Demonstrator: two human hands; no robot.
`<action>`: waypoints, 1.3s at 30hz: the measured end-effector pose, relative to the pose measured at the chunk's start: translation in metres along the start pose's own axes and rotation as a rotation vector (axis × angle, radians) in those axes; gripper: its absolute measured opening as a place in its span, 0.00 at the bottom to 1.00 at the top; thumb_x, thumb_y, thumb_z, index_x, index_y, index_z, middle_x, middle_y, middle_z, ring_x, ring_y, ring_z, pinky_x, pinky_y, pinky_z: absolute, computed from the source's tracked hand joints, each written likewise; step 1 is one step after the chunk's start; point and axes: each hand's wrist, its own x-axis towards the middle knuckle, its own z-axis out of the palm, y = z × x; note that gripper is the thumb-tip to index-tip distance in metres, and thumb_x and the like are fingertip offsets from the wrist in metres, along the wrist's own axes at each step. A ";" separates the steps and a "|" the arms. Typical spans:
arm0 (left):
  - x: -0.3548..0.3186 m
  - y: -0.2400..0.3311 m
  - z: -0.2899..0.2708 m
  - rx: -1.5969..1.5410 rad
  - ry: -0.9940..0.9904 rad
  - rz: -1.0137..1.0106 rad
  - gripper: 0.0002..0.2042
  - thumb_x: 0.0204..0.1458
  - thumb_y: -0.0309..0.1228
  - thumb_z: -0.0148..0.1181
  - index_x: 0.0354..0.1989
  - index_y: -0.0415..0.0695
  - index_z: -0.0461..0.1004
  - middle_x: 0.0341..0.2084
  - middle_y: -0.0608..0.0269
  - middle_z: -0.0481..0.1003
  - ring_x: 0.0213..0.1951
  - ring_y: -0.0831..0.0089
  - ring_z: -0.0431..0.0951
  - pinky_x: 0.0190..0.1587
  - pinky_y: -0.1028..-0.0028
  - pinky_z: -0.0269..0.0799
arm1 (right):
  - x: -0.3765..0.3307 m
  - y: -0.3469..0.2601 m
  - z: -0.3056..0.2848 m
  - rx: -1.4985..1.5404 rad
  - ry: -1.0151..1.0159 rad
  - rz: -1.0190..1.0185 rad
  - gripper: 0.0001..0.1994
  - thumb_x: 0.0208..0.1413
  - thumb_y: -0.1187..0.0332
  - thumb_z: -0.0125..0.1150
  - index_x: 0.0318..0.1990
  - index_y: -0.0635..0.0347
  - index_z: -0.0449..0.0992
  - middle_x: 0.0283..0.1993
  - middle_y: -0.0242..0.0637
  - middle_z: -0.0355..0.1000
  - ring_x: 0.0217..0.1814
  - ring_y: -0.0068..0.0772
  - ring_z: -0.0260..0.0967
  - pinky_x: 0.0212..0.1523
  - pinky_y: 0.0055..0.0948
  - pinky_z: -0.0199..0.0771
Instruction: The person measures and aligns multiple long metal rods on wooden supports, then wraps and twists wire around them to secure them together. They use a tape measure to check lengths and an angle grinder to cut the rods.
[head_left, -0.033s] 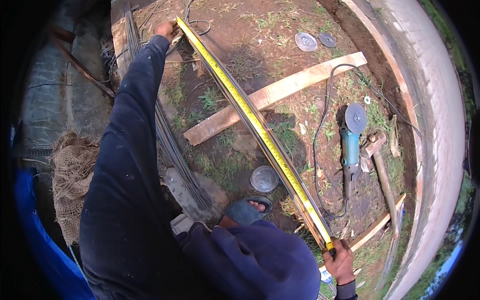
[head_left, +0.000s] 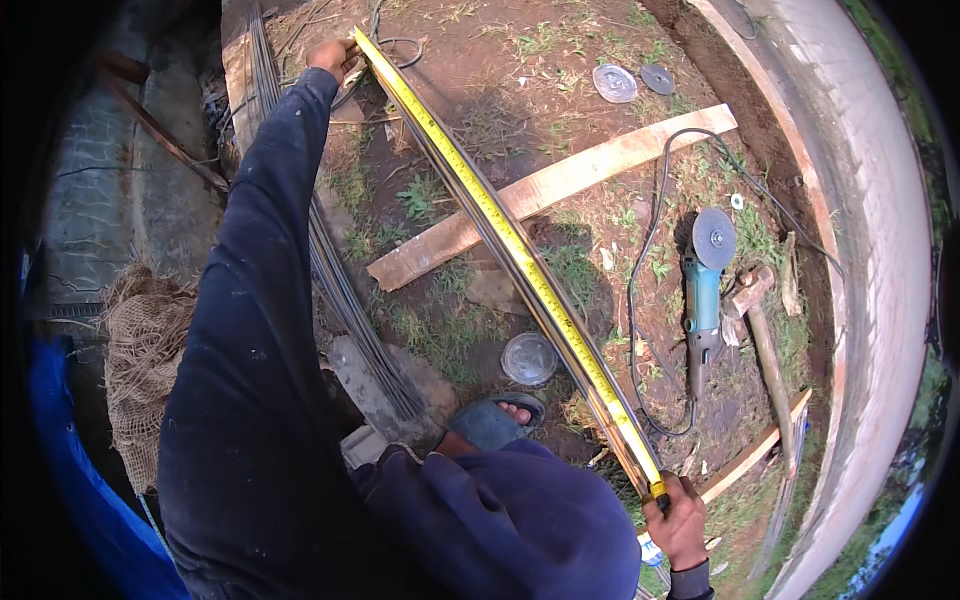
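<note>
A yellow tape measure (head_left: 495, 212) is stretched out, running from the far left down to the near right. It lies along a few thin metal rods (head_left: 455, 184). At its far end my left hand (head_left: 331, 60) is closed, with its fingers at the tape's tip; the exact grip is partly hidden. My right hand (head_left: 680, 525), at the near end, is closed around the tape where its case would be, mostly covered by the fingers. Beneath the middle of the tape, a wooden plank (head_left: 560, 188) lies crosswise on the ground.
Right of the tape lie an angle grinder (head_left: 703, 300) with its cord and a wooden-handled hammer (head_left: 765, 350). Discs (head_left: 614, 83) and a round clear lid (head_left: 529, 358) rest on the soil. A bundle of rods (head_left: 345, 290) and burlap (head_left: 150, 360) are leftward. A wall (head_left: 850, 200) curves along the right.
The tape's far end sits slightly higher in the picture beside my left hand. Both hands keep nearly the same places.
</note>
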 end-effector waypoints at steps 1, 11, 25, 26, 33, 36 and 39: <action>-0.002 -0.002 0.009 0.024 -0.024 -0.015 0.05 0.60 0.25 0.61 0.38 0.36 0.81 0.32 0.59 0.82 0.31 0.72 0.82 0.33 0.74 0.80 | 0.004 -0.005 0.002 -0.033 0.037 -0.022 0.18 0.50 0.67 0.65 0.49 0.63 0.78 0.36 0.53 0.74 0.32 0.59 0.76 0.34 0.48 0.77; 0.012 -0.010 0.009 0.527 -0.004 0.110 0.18 0.51 0.27 0.68 0.51 0.39 0.81 0.41 0.61 0.81 0.41 0.68 0.78 0.40 0.67 0.73 | 0.027 -0.040 -0.017 -0.146 0.029 0.067 0.18 0.48 0.68 0.65 0.49 0.63 0.78 0.36 0.53 0.74 0.32 0.57 0.77 0.32 0.50 0.78; 0.086 -0.069 -0.007 0.745 -0.238 0.209 0.24 0.58 0.46 0.61 0.56 0.40 0.76 0.37 0.61 0.78 0.39 0.69 0.75 0.40 0.63 0.70 | -0.006 -0.003 -0.010 -0.007 0.009 0.142 0.22 0.50 0.62 0.64 0.51 0.66 0.74 0.34 0.52 0.75 0.32 0.57 0.77 0.34 0.47 0.78; 0.100 -0.072 -0.027 0.757 -0.262 0.208 0.25 0.59 0.48 0.60 0.52 0.38 0.78 0.35 0.61 0.78 0.37 0.71 0.75 0.39 0.65 0.70 | -0.008 0.017 -0.012 -0.011 -0.044 0.136 0.23 0.52 0.58 0.64 0.51 0.65 0.72 0.32 0.52 0.75 0.32 0.58 0.77 0.35 0.48 0.78; 0.090 -0.084 -0.004 1.006 -0.416 0.349 0.34 0.64 0.49 0.52 0.71 0.36 0.62 0.64 0.46 0.68 0.60 0.59 0.71 0.62 0.65 0.64 | -0.140 0.164 -0.002 0.022 -0.044 0.333 0.27 0.58 0.44 0.64 0.45 0.60 0.67 0.26 0.51 0.72 0.31 0.58 0.74 0.35 0.50 0.73; 0.038 -0.087 0.017 1.617 -0.324 0.582 0.36 0.63 0.56 0.48 0.67 0.35 0.67 0.64 0.35 0.67 0.64 0.43 0.68 0.65 0.58 0.61 | -0.200 0.231 0.015 -0.028 0.018 0.445 0.22 0.58 0.54 0.68 0.49 0.60 0.68 0.37 0.47 0.76 0.38 0.53 0.76 0.39 0.48 0.75; -0.008 -0.072 0.049 1.509 -0.435 0.628 0.38 0.63 0.59 0.46 0.66 0.34 0.67 0.62 0.33 0.68 0.62 0.39 0.69 0.64 0.58 0.63 | -0.274 0.309 0.065 -0.087 0.042 0.617 0.26 0.55 0.58 0.70 0.57 0.59 0.69 0.41 0.46 0.77 0.42 0.53 0.77 0.43 0.49 0.76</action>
